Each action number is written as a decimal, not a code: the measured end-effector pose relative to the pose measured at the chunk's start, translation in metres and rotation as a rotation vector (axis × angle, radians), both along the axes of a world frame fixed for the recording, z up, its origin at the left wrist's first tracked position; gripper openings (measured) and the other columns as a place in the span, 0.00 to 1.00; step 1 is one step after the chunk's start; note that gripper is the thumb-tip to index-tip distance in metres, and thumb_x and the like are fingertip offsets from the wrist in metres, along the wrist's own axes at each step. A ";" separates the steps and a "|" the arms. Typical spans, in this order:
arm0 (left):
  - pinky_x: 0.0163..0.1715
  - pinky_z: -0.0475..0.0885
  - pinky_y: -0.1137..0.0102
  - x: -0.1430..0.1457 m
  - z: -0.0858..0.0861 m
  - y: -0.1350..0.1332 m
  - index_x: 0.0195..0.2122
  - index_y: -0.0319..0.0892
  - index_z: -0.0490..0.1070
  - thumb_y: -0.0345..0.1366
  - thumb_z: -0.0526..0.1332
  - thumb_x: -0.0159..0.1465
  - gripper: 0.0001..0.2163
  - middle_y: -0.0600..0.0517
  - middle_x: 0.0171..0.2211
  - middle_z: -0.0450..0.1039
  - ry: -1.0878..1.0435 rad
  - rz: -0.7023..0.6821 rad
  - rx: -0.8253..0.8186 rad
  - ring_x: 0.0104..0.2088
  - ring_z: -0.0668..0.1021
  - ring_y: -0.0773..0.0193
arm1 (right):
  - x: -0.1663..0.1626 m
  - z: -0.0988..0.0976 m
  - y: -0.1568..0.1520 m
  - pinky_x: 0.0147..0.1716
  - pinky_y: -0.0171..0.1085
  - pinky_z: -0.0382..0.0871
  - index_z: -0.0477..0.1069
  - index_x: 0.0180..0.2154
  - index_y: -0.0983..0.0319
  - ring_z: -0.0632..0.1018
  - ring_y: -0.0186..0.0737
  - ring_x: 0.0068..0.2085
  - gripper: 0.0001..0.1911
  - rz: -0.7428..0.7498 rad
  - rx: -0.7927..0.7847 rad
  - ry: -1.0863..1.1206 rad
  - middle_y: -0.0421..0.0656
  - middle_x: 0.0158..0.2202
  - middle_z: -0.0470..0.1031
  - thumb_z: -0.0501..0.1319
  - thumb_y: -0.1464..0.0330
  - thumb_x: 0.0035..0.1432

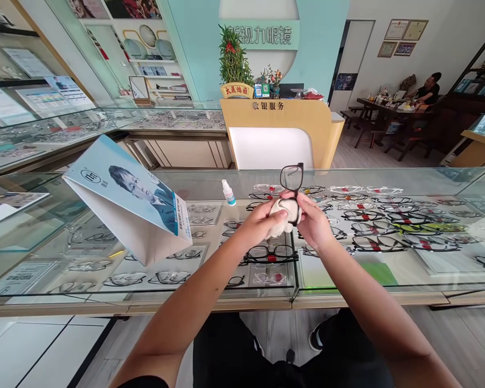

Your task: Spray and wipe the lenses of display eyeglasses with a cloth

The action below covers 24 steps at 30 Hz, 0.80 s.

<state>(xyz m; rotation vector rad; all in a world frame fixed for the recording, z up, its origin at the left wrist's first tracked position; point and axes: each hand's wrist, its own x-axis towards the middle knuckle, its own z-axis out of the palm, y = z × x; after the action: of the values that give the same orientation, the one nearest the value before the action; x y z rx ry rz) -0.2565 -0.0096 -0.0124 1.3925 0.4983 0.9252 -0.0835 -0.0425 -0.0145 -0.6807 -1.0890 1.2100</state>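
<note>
A pair of dark-framed eyeglasses (292, 178) is held up on end over the glass counter. One lens points upward, with whitish spots or reflections on it. A pale cloth (278, 226) wraps the lower lens. My left hand (265, 218) is closed on the cloth, pressing it to that lens with the thumb in front. My right hand (312, 218) grips the frame near the bridge and the lower rim, its fingers partly hidden behind. To the left of my hands a small white spray bottle (228, 193) with a blue label stands upright on the counter.
The glass display counter (210, 303) holds many eyeglasses in rows. A folded blue cardboard sign (125, 186) stands on its left part. Beyond it is a wooden cashier desk (327, 134) with a plant (234, 59). A person (430, 89) sits at a table far right.
</note>
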 end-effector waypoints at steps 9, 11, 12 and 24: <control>0.42 0.84 0.66 0.015 -0.005 -0.010 0.54 0.41 0.82 0.53 0.85 0.56 0.31 0.46 0.43 0.89 -0.035 0.197 0.040 0.39 0.89 0.56 | -0.010 -0.006 0.000 0.28 0.39 0.50 0.84 0.42 0.55 0.56 0.38 0.28 0.26 0.023 -0.029 -0.013 0.38 0.28 0.62 0.70 0.40 0.64; 0.38 0.84 0.66 0.017 -0.003 -0.015 0.53 0.41 0.81 0.57 0.85 0.56 0.32 0.48 0.38 0.88 -0.049 0.258 0.053 0.34 0.88 0.58 | -0.013 -0.006 -0.002 0.27 0.39 0.51 0.85 0.43 0.56 0.55 0.38 0.29 0.27 0.047 -0.027 -0.006 0.37 0.28 0.60 0.71 0.39 0.64; 0.35 0.83 0.67 0.017 -0.002 -0.016 0.53 0.41 0.81 0.59 0.84 0.57 0.33 0.49 0.35 0.87 -0.054 0.279 0.054 0.31 0.87 0.59 | -0.014 -0.006 -0.003 0.27 0.39 0.53 0.85 0.43 0.56 0.55 0.38 0.29 0.26 0.061 -0.021 0.002 0.36 0.28 0.58 0.71 0.40 0.64; 0.35 0.79 0.68 0.006 -0.014 0.010 0.44 0.43 0.85 0.71 0.78 0.57 0.34 0.49 0.37 0.86 -0.044 0.280 -0.091 0.36 0.84 0.60 | 0.008 0.002 0.004 0.50 0.44 0.77 0.87 0.41 0.53 0.78 0.48 0.47 0.19 -0.094 0.100 0.000 0.46 0.49 0.81 0.70 0.46 0.68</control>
<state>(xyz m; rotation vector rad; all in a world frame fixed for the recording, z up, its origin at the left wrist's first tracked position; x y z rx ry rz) -0.2507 0.0008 -0.0260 1.2362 0.7058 1.1409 -0.0759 -0.0382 -0.0130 -0.6478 -1.0978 1.0689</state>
